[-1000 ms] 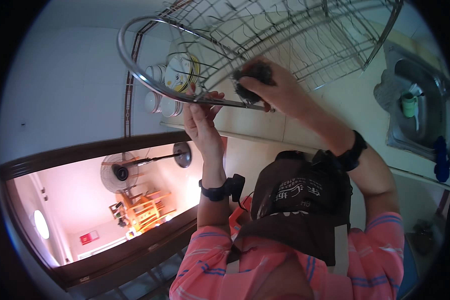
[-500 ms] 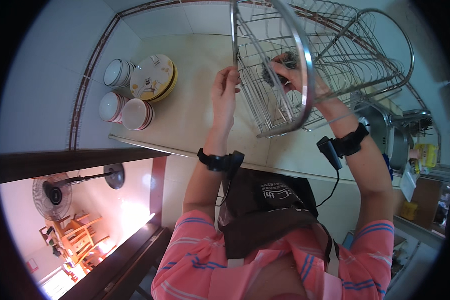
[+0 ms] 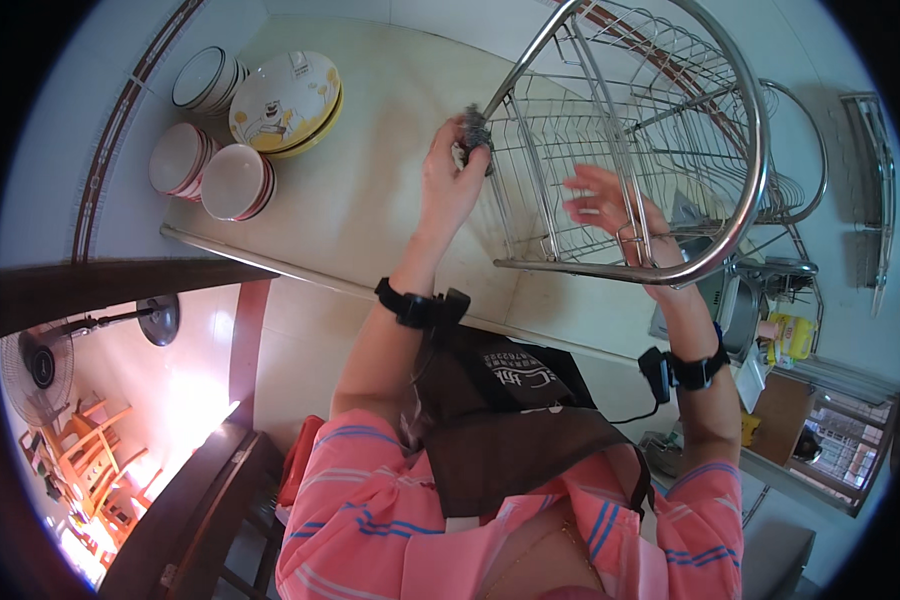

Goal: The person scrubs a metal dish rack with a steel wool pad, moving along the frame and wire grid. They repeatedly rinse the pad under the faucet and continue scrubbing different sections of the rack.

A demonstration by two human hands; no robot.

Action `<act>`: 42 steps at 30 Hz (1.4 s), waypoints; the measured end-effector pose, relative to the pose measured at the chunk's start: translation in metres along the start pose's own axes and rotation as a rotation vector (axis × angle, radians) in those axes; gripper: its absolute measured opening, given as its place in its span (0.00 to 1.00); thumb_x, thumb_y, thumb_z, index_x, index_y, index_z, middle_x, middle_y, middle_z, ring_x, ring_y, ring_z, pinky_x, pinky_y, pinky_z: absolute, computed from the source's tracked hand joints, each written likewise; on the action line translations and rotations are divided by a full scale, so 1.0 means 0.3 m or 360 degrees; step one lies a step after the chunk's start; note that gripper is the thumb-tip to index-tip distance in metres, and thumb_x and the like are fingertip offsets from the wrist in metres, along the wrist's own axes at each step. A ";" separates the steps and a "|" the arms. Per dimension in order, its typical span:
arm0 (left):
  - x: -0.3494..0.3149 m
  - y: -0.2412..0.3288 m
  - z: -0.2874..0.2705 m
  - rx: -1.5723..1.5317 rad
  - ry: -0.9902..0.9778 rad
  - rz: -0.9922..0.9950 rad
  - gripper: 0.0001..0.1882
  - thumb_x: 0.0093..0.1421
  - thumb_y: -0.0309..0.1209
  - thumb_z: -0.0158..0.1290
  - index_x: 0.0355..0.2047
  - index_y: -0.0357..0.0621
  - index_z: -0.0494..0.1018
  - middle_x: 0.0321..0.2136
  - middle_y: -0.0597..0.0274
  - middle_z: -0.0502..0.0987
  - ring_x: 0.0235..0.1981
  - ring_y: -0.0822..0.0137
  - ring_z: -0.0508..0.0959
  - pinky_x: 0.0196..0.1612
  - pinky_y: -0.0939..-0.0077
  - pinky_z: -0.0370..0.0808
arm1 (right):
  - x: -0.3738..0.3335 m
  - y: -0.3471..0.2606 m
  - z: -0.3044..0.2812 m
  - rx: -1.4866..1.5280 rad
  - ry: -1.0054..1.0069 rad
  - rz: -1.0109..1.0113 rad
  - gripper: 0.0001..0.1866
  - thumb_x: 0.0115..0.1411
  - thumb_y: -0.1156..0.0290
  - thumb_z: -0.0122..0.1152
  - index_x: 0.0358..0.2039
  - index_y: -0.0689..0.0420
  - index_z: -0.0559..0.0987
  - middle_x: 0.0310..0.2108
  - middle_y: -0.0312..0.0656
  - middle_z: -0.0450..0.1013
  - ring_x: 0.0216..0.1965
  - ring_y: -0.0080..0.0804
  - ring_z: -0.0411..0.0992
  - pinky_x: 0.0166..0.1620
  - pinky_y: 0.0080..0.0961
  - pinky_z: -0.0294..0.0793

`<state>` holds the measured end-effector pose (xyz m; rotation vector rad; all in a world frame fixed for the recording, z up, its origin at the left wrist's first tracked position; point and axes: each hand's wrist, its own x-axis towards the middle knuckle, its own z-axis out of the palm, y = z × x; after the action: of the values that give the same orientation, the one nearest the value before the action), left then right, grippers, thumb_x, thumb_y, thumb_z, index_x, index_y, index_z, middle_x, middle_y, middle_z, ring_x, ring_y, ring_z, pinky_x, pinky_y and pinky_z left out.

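Observation:
A wire dish rack of shiny steel stands on the counter in front of me, its thick curved tube frame on the near right. My left hand pinches a grey steel wool scrubber against the rack's left side tube. Inside the rack, behind some of its wires, is my right hand, fingers spread and nothing in them. Parts of that hand are crossed by the wires. Both wrists carry black straps with small boxes.
Patterned plates are stacked at the left of the counter, beside stacks of bowls. To the right is a steel sink with a yellow package near it. The counter's raised front edge runs before me.
The scrubber has passed from my right hand to my left. The rack has turned and tilted, and my right hand has opened. The whole view has shifted somewhat.

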<state>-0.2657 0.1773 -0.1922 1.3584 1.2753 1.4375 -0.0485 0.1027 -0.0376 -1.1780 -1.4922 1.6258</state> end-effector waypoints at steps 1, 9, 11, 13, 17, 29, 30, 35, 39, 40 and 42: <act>0.010 -0.004 -0.002 0.0035 -0.0159 -0.0237 0.17 0.64 0.33 0.56 0.52 0.41 0.71 0.36 0.55 0.78 0.37 0.61 0.80 0.35 0.65 0.77 | -0.034 -0.006 0.006 0.0182 0.0008 0.0090 0.37 0.70 0.57 0.60 0.71 0.64 0.61 0.61 0.50 0.70 0.61 0.40 0.72 0.67 0.38 0.68; 0.042 -0.006 0.075 0.0031 0.0031 0.0093 0.15 0.63 0.33 0.60 0.48 0.42 0.74 0.29 0.59 0.77 0.28 0.66 0.75 0.35 0.71 0.73 | -0.163 0.009 0.068 0.0095 -0.0224 -0.0100 0.36 0.65 0.55 0.64 0.63 0.67 0.64 0.38 0.38 0.69 0.47 0.32 0.70 0.65 0.42 0.64; 0.059 -0.009 0.093 0.0131 0.0122 0.0291 0.17 0.64 0.33 0.60 0.51 0.42 0.73 0.31 0.57 0.77 0.30 0.64 0.76 0.35 0.70 0.74 | -0.173 0.013 0.076 -0.0019 -0.0159 -0.0059 0.29 0.68 0.54 0.62 0.57 0.64 0.67 0.37 0.36 0.67 0.43 0.28 0.67 0.59 0.36 0.67; 0.075 -0.006 0.116 0.0219 0.0112 0.0461 0.18 0.63 0.31 0.61 0.53 0.44 0.73 0.34 0.54 0.77 0.35 0.57 0.78 0.40 0.65 0.76 | -0.183 0.015 0.076 -0.0064 -0.0046 0.0020 0.27 0.70 0.55 0.60 0.57 0.64 0.67 0.38 0.36 0.68 0.44 0.26 0.67 0.57 0.32 0.67; 0.118 0.014 0.156 0.0125 0.0227 0.0450 0.17 0.62 0.30 0.61 0.51 0.45 0.74 0.34 0.53 0.78 0.35 0.51 0.80 0.40 0.61 0.78 | -0.199 0.024 0.057 -0.0075 0.0047 0.0053 0.22 0.72 0.58 0.58 0.55 0.62 0.67 0.42 0.38 0.70 0.44 0.24 0.68 0.55 0.27 0.68; 0.187 -0.042 0.233 0.0241 -0.0191 0.0454 0.11 0.66 0.33 0.55 0.47 0.46 0.74 0.29 0.54 0.76 0.32 0.51 0.78 0.36 0.58 0.76 | -0.222 0.069 0.045 -0.0025 0.0204 0.0053 0.17 0.72 0.65 0.59 0.53 0.60 0.68 0.47 0.38 0.70 0.45 0.21 0.70 0.54 0.24 0.69; 0.181 -0.052 0.240 0.0236 -0.0175 0.0465 0.11 0.66 0.33 0.55 0.47 0.46 0.75 0.29 0.54 0.76 0.32 0.52 0.78 0.35 0.58 0.76 | -0.222 0.070 0.046 -0.0015 0.0209 0.0059 0.17 0.72 0.65 0.59 0.53 0.60 0.68 0.47 0.38 0.70 0.44 0.20 0.70 0.53 0.23 0.69; 0.174 -0.091 0.237 0.0272 -0.0151 0.0532 0.09 0.68 0.30 0.53 0.46 0.41 0.75 0.31 0.53 0.76 0.30 0.54 0.78 0.35 0.63 0.74 | -0.220 0.082 0.038 0.0017 0.0268 -0.0070 0.15 0.73 0.66 0.57 0.52 0.59 0.68 0.44 0.36 0.70 0.41 0.19 0.68 0.50 0.21 0.68; 0.168 -0.083 0.206 0.0271 -0.0272 0.0501 0.11 0.69 0.30 0.52 0.49 0.42 0.76 0.30 0.53 0.76 0.31 0.55 0.77 0.36 0.64 0.74 | -0.226 0.091 0.031 0.0070 0.0293 -0.0054 0.13 0.73 0.66 0.57 0.51 0.58 0.68 0.42 0.36 0.69 0.39 0.18 0.67 0.45 0.19 0.68; 0.171 -0.075 0.196 0.0271 -0.0333 0.0486 0.12 0.70 0.30 0.52 0.51 0.42 0.76 0.31 0.53 0.76 0.31 0.55 0.77 0.36 0.63 0.74 | -0.230 0.092 0.031 0.0070 0.0321 -0.0056 0.13 0.73 0.66 0.57 0.51 0.57 0.68 0.42 0.36 0.69 0.38 0.18 0.67 0.44 0.19 0.68; 0.166 -0.056 0.183 0.0251 -0.0385 0.0492 0.13 0.70 0.30 0.51 0.53 0.42 0.76 0.31 0.53 0.77 0.31 0.55 0.77 0.36 0.63 0.74 | -0.235 0.094 0.032 0.0079 0.0366 -0.0064 0.13 0.73 0.66 0.58 0.50 0.56 0.68 0.41 0.36 0.69 0.37 0.18 0.66 0.43 0.18 0.68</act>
<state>-0.2200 0.2375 -0.2015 1.8394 1.0728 1.3415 -0.0256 0.0312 -0.0517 -1.2531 -1.3146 1.4388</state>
